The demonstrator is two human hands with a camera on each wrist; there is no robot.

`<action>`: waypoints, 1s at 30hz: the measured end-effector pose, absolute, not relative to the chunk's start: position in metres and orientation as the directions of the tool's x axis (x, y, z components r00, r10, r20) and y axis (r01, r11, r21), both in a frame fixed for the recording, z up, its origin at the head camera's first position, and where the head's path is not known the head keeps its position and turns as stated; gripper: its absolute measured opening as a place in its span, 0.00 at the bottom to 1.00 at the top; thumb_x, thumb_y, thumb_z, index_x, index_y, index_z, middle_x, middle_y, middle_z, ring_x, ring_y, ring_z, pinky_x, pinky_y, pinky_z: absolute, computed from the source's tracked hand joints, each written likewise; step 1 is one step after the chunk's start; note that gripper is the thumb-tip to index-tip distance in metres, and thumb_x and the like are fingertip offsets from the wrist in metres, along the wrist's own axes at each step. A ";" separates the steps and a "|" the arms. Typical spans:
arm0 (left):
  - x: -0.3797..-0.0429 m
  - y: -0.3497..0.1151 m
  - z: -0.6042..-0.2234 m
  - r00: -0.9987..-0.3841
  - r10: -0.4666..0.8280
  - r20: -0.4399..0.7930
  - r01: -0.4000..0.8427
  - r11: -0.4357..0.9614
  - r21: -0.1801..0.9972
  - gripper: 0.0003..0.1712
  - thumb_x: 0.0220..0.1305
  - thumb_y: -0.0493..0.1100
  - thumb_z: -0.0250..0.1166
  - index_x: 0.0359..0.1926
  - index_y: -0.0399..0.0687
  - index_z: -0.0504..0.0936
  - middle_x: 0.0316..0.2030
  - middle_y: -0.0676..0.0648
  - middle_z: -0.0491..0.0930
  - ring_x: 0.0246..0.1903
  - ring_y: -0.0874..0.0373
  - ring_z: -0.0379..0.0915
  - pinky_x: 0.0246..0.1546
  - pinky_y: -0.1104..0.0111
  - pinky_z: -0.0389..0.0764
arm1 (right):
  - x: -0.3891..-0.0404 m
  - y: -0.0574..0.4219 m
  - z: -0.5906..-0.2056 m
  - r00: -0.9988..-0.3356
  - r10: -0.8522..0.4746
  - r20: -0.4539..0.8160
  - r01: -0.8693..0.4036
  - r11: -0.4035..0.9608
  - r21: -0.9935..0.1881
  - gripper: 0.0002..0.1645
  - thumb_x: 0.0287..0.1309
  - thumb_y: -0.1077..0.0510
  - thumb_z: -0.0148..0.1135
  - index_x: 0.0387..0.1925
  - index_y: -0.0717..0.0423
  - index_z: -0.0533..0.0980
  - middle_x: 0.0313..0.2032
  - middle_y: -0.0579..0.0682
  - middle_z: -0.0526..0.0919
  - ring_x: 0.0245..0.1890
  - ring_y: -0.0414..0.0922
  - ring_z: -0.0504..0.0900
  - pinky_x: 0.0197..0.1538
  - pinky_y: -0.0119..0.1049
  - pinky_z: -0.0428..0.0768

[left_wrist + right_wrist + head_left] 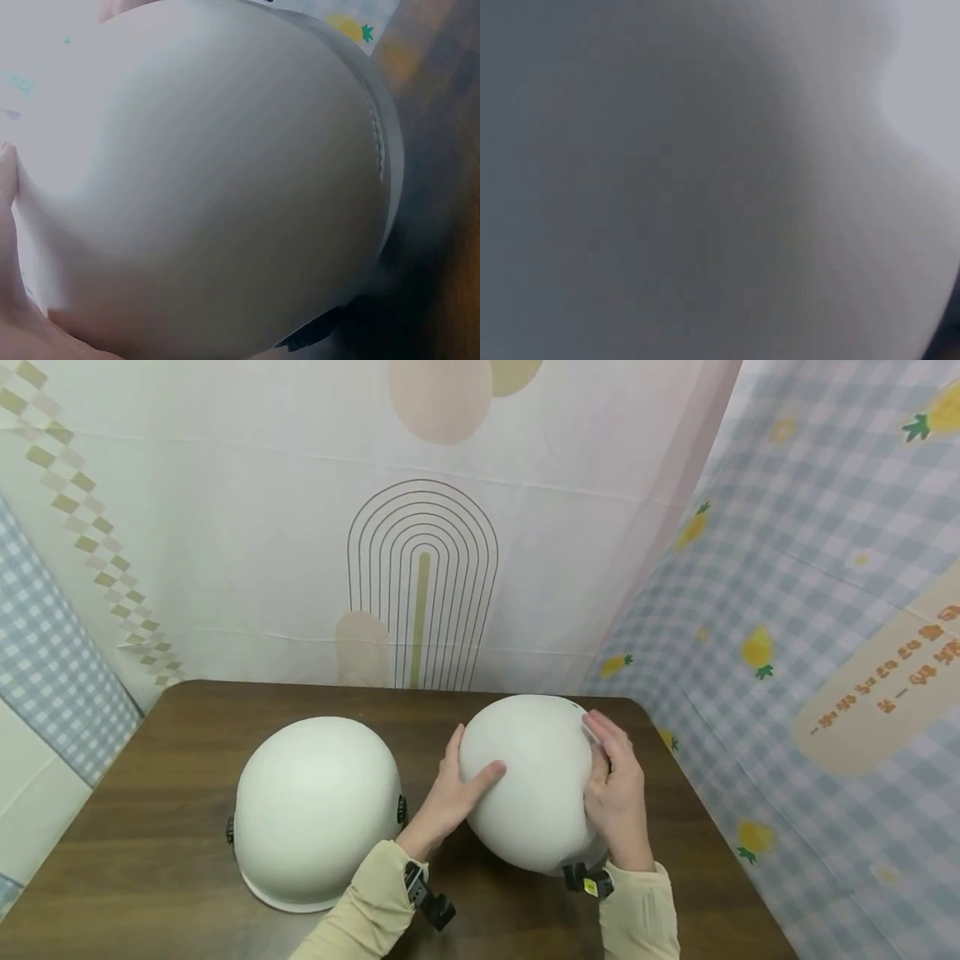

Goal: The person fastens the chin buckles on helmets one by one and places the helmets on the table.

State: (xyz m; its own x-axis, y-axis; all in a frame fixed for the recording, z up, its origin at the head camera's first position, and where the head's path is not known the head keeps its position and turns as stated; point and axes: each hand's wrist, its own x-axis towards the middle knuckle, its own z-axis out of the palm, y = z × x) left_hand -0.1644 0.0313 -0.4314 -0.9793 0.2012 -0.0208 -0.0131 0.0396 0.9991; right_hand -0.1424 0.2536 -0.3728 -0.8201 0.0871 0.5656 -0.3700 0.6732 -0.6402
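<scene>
Between my two hands, a smooth white helmet [528, 785] is held tilted over the right half of the table. My left hand [456, 781] grips its left side, thumb lying across the shell and the fingers partly hidden around it. On the opposite side my right hand [618, 785] holds the helmet near its rim, fingers bent against it. In the left wrist view the shell [225, 180] fills most of the picture, with a black fitting [311, 330] at its lower edge. The right wrist view shows only blurred shell [705, 187].
A second white helmet [315, 810] rests dome up on the brown wooden table [135, 827] to the left, a black side knob [402, 810] facing my left forearm. A patterned cloth [262, 527] hangs behind the table; a checked pineapple cloth [750, 710] borders the right side.
</scene>
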 end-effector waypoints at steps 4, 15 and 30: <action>-0.165 0.031 -0.433 -0.977 0.212 -0.034 -0.029 0.023 0.999 0.56 0.57 0.67 0.65 0.77 0.68 0.40 0.70 0.36 0.49 0.65 0.35 0.56 0.55 0.39 0.68 | -0.141 0.253 -0.372 -0.838 0.060 0.542 -0.367 0.673 -0.642 0.22 0.74 0.66 0.42 0.62 0.54 0.73 0.61 0.49 0.75 0.63 0.47 0.71 0.62 0.46 0.69; -0.166 0.029 -0.431 -0.971 0.239 -0.016 -0.006 0.042 0.999 0.57 0.56 0.66 0.66 0.77 0.67 0.40 0.71 0.36 0.50 0.66 0.38 0.56 0.57 0.42 0.67 | -0.138 0.257 -0.375 -0.848 0.084 0.524 -0.329 0.692 -0.643 0.23 0.72 0.68 0.41 0.59 0.53 0.76 0.60 0.49 0.75 0.63 0.48 0.70 0.62 0.50 0.68; -0.170 0.029 -0.434 -0.969 0.245 -0.036 -0.036 0.004 0.999 0.57 0.58 0.67 0.65 0.77 0.62 0.39 0.73 0.38 0.49 0.66 0.39 0.56 0.57 0.42 0.66 | -0.130 0.258 -0.378 -0.912 0.084 0.401 -0.227 0.710 -0.666 0.28 0.70 0.43 0.51 0.64 0.54 0.69 0.61 0.52 0.68 0.62 0.52 0.69 0.59 0.56 0.69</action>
